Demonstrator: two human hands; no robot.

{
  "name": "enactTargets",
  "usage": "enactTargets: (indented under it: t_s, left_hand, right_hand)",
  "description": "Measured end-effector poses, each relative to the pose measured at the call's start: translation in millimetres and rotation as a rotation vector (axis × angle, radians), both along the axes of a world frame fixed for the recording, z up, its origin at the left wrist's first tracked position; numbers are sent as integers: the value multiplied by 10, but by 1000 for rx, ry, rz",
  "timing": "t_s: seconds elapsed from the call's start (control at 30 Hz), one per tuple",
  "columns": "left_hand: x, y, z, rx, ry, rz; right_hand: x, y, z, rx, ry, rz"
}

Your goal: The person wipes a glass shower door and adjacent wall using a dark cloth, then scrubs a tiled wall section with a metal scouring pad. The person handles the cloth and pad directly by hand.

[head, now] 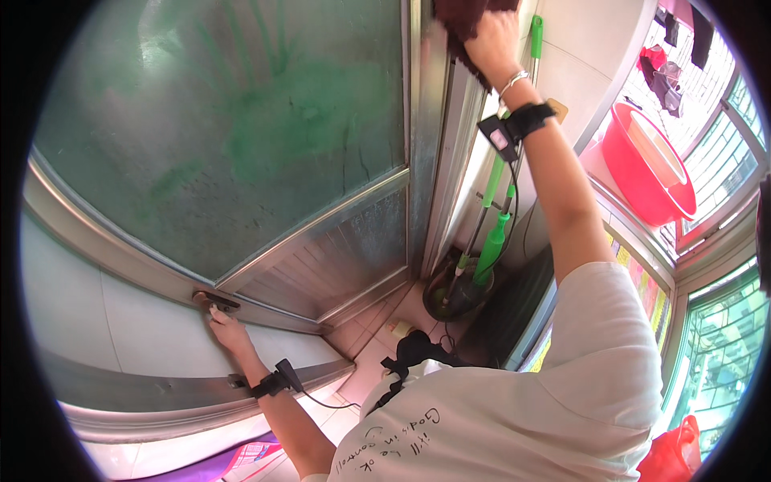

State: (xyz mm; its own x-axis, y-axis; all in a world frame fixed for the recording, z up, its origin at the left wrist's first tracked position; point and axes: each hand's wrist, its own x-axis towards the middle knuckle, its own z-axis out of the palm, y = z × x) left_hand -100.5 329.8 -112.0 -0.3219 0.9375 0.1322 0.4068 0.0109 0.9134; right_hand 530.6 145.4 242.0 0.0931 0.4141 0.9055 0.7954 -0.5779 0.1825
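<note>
A framed door (pixel 313 181) with a frosted, green-tinted glass pane stands in front of me, its metal lower panel below the glass. At its left edge, my left hand (pixel 229 330) has its fingers closed on the dark door handle (pixel 218 299). My right hand (pixel 494 39) is raised high by the upper right of the door frame and grips a dark brown cloth (pixel 461 21). Part of the cloth hangs below that hand. Both wrists wear black straps with small devices and cables.
Green-handled mops (pixel 493 247) stand in a dark bucket (pixel 437 295) beside the door. A red basin (pixel 641 169) rests on a ledge at right, near hanging laundry (pixel 668 84). A red bag (pixel 674 452) is at lower right. A metal door jamb (pixel 150 391) runs behind my left forearm.
</note>
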Motion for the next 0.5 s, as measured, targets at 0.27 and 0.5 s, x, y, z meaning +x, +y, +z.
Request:
enactTargets:
  t_s: [0.27,0.5]
  left_hand:
    - [194,-173,289,-64,-33,74]
    - [101,-80,175,3,4,24]
  right_hand:
    - [7,1,-1661,-48,63,46]
    - [-91,-159,-2799,-328,272,22]
